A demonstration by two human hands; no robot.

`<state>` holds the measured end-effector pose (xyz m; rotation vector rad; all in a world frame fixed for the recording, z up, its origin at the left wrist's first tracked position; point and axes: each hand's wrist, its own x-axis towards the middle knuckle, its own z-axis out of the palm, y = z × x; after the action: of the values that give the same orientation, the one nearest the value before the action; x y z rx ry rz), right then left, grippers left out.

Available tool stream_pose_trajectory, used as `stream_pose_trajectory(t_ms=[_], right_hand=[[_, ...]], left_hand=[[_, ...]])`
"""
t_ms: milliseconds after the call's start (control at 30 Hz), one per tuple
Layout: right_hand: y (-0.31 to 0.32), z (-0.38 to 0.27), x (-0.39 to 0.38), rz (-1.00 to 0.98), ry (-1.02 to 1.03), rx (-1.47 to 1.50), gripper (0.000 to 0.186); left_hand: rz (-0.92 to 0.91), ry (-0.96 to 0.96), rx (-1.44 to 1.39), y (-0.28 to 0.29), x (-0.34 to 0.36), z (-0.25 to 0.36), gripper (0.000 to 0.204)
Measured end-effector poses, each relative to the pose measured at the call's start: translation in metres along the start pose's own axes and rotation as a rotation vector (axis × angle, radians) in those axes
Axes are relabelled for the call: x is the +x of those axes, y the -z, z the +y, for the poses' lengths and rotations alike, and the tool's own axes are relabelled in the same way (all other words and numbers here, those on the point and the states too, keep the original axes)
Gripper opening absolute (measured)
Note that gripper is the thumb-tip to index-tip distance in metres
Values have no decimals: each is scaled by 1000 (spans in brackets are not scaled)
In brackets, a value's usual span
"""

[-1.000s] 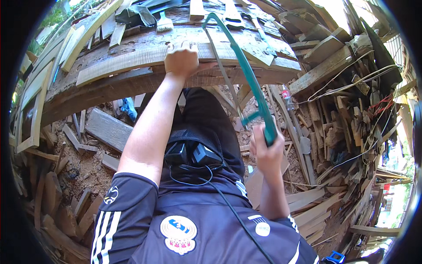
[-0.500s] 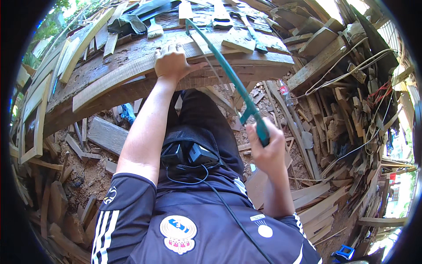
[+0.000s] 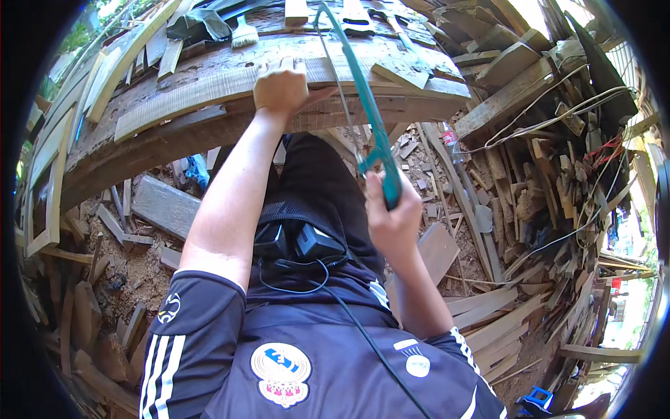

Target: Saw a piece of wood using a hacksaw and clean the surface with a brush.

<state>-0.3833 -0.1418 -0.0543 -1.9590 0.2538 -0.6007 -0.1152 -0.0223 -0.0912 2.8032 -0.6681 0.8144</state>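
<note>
My left hand (image 3: pixel 280 91) is closed over a long pale plank (image 3: pixel 178 114) on the front of a worn wooden bench (image 3: pixel 209 77), fingers curled on it. My right hand (image 3: pixel 391 213) grips the handle of a green bow saw (image 3: pixel 363 87). Its blade crosses the plank just right of my left hand; the cutting point is too small to make out. Right of the saw lies a short board (image 3: pixel 398 75). At the back of the bench are a paintbrush (image 3: pixel 244 33), a dark cloth or bag (image 3: pixel 199 26) and a hand saw (image 3: pixel 354 17).
Leaning boards (image 3: pixel 59 160) flank the bench's left end. Piled scrap wood (image 3: pixel 523 195) with loose cables (image 3: pixel 572 112) fills the right side. Offcuts (image 3: pixel 160 202) and sawdust lie below around my legs. A small blue object (image 3: pixel 539 398) sits at lower right.
My right hand and the saw's handle have moved left and upward, and the saw frame stands more steeply across the view. My left hand stays on the plank.
</note>
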Motion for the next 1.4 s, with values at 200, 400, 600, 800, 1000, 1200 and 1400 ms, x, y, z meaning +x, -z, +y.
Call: stream_pose_trajectory(t_ms=[200,400,600,800,1000,1200,1400], right_hand=[[5,8,21,8,-82,65,25],[-8,22,56,-21,-58,235,22],[-11,-9,53,-64,21,-20,20],[45,-3,-47,-48,-94,104,19],[-7,11,26,-19,-55,126,18],[-3,-7,23,-48,-113,197,18],[50,-5,-65,-20,-221,266,25]], left_hand=[[279,-102,49,-5,-3,-8,95],[257,-254,92,3,-10,-16,91],[60,-133,85,12,-10,-8,98],[51,-109,118,10,-7,-6,90],[280,-222,111,3,-8,-11,87],[260,-211,152,4,-10,-12,87],[134,-136,125,9,-7,-8,89]])
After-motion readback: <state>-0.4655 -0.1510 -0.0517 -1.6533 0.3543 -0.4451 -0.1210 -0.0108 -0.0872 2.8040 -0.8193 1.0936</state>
